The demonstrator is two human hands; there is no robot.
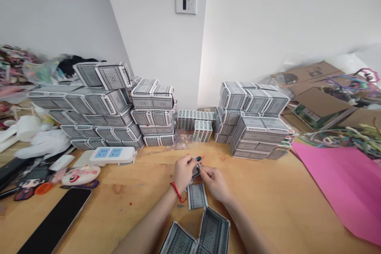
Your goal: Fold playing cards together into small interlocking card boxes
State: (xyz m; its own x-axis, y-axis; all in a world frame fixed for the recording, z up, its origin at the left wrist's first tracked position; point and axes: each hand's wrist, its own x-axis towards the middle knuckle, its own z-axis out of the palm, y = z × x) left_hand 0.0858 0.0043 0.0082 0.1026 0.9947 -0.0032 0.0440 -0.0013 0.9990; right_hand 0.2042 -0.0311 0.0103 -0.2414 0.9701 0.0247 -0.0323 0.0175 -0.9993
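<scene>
Over the middle of the table (143,214), my left hand (183,172) pinches a small grey-patterned playing card (195,174) between thumb and fingers. My right hand (216,184) has its fingertips closed on the same card from the other side. The fingers partly cover the card, so its exact shape is hidden. Just below the hands lies a flat playing card (197,197), grey back up. Nearer to me, between my forearms, stand two open-topped boxes made of playing cards (213,228), cut off by the lower edge.
Stacked card boxes rise at left (104,105) and right (258,135). Small card packs (203,130) stand between them. A white power strip (113,154) and black phone (56,222) lie left. Pink paper (339,190) and an open cardboard box (324,103) are right.
</scene>
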